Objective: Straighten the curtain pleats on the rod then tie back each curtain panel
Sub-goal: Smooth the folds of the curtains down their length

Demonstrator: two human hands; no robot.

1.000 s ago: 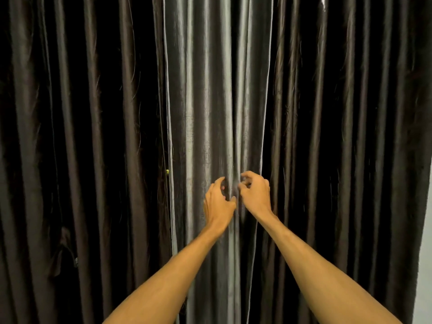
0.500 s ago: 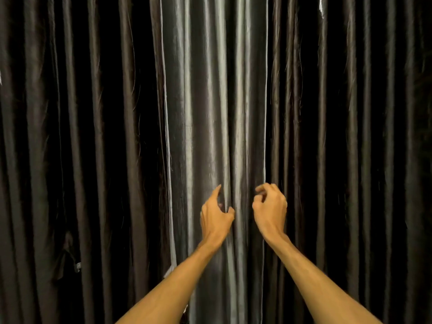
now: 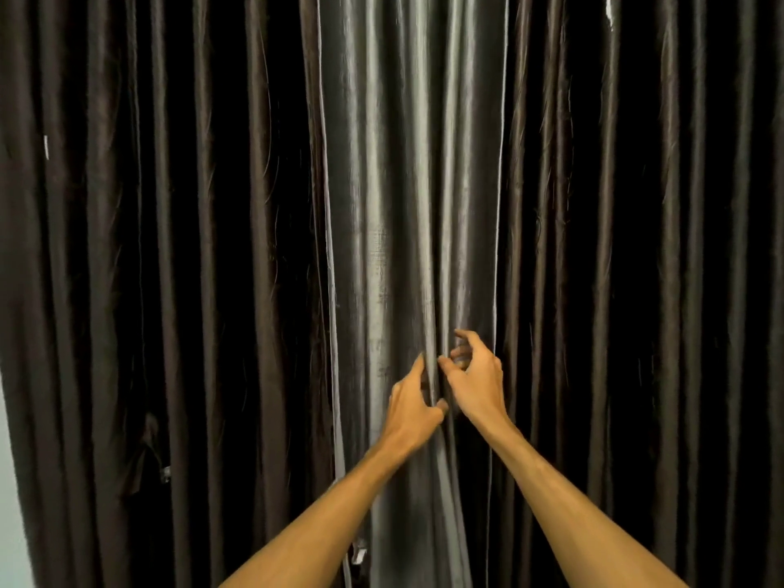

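Curtain point(image 3: 407, 205) cloth fills the view, hanging in long vertical pleats; the rod is out of sight above. A strip of pale wall point(image 3: 8, 481) shows at the far left. Low on the dark left panel point(image 3: 203, 248) sits a small metal clip point(image 3: 165, 474).

The lit middle panel point(image 3: 377, 269), grey and glossy, is where both hands work, close together on one pleat point(image 3: 432, 290) at about waist height. The left hand point(image 3: 413, 407) has a light grip on that fold, with the fingers nearly straight along it and the thumb set against its front. The right hand point(image 3: 477, 384), just beside it and a little higher, has curled fingers and its thumb tip at the same fold. I cannot tell whether its grip has closed on cloth. The dark right panel point(image 3: 636, 269) hangs untouched.

The glossy cloth looks slippery, so the fold could slide out of so light a pinch and fall crooked. A hard downward tug might strain the hangers above. With both hands crowded on one pleat, the neighbouring folds may bunch.

No brand, label or readable writing shows.
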